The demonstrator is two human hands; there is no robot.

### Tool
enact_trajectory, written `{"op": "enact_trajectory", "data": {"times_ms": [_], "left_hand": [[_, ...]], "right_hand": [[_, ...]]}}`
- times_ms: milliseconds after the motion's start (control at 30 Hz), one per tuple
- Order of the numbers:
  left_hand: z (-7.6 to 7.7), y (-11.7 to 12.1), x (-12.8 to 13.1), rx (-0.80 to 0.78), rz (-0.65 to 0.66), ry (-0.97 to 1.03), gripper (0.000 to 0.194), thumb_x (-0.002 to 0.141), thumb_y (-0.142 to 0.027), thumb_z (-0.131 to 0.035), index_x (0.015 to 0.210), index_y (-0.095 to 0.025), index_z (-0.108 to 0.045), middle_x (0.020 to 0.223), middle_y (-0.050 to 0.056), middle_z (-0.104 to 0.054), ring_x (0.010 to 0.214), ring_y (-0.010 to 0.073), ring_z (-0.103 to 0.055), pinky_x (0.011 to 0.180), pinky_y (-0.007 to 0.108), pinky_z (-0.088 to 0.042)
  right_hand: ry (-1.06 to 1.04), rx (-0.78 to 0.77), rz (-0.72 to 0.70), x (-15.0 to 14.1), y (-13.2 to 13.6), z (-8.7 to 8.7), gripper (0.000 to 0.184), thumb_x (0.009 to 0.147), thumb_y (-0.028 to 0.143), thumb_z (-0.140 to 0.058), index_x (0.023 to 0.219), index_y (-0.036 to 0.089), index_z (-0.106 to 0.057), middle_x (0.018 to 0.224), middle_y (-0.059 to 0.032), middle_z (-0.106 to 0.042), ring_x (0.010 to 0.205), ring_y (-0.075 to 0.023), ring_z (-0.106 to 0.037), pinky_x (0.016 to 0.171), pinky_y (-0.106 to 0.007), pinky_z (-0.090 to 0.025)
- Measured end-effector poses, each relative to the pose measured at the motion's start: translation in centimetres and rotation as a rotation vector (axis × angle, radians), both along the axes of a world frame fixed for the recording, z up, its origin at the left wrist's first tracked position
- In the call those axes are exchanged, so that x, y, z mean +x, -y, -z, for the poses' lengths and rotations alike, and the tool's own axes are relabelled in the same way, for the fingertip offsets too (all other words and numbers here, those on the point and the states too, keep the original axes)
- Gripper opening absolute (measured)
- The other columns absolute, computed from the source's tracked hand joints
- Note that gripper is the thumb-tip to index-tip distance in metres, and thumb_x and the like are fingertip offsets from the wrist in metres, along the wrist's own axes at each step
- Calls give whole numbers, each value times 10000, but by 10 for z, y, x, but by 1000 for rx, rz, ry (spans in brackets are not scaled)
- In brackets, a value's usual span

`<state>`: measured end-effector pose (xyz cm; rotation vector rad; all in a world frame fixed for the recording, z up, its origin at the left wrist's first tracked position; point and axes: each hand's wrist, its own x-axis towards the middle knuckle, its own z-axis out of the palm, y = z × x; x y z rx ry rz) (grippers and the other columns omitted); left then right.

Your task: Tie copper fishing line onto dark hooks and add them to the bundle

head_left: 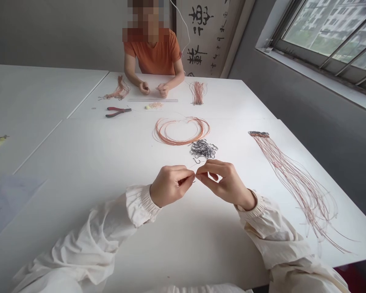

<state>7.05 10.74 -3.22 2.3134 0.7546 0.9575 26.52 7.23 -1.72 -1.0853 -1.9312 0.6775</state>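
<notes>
My left hand (171, 185) is closed in a pinch on a fish hook, mostly hidden by the fingers; only a small dark bit shows below the fingertips. My right hand (222, 179) pinches a thin reddish fishing line (198, 164), a short stretch of which loops above the fingertips. Both sets of fingertips almost meet. Just beyond them lies a heap of dark fish hooks (203, 149), with one loose hook (197, 161) at its near side. Behind the heap is a coil of orange line (183, 143).
A bundle of hooks tied to lines (280, 165) stretches along the right side. Across the white table (110, 150) a person in an orange shirt (157, 55) works with both hands, near red-handled pliers (117, 112), a ruler (152, 100) and two more line bundles.
</notes>
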Motion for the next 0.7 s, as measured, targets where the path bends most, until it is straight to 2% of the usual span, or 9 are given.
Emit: {"op": "enact_trajectory", "data": {"times_ms": [67,167,267,333,500,600,700], "left_hand": [[0,3,0,-17,37,3,287,897,-150,-535,614,-162,-585,543,-13,-506,483,87,-420,487,221,-382],[-1,7,0,-31,72,30,302,899,-145,-525,602,-165,-570,533,-15,-507,471,84,-420,482,217,-387],[-3,11,-1,-13,83,72,242,898,-135,-531,679,-167,-631,536,-17,-523,470,85,-433,477,220,-386],[-4,13,-1,-7,83,96,214,896,-131,-541,720,-165,-658,542,-17,-533,470,84,-437,479,221,-387],[-6,10,-4,-17,-6,132,189,885,-146,-584,731,-162,-691,566,-7,-570,483,83,-474,511,225,-421],[-7,4,-5,-5,-100,150,175,879,-168,-606,734,-165,-704,586,-2,-593,487,85,-497,511,223,-432],[-6,0,-4,21,-163,172,160,874,-177,-613,739,-172,-698,591,-7,-599,493,87,-505,509,219,-440]], "right_hand": [[-54,-89,-1,1,-3,0,102,860,158,-603,824,175,-697,692,-17,-612,592,-119,-438,572,-269,-381],[-203,-328,-34,4,-9,2,97,844,195,-624,772,162,-680,694,-16,-628,590,-113,-449,561,-261,-373],[-365,-560,-148,9,-16,8,89,823,211,-650,765,147,-670,664,-3,-598,596,-106,-474,564,-252,-369],[-435,-643,-226,12,-20,13,78,809,203,-665,766,139,-669,649,7,-577,583,-95,-471,553,-243,-347],[-580,-718,-276,9,-19,21,155,811,276,-713,785,140,-642,567,34,-514,518,-88,-446,519,-243,-310],[-616,-691,-231,1,-13,17,220,814,347,-727,814,157,-617,570,32,-531,502,-96,-472,505,-244,-334],[-639,-621,-124,-8,-6,12,256,838,401,-705,839,168,-598,556,34,-541,493,-100,-483,504,-246,-367]]}}
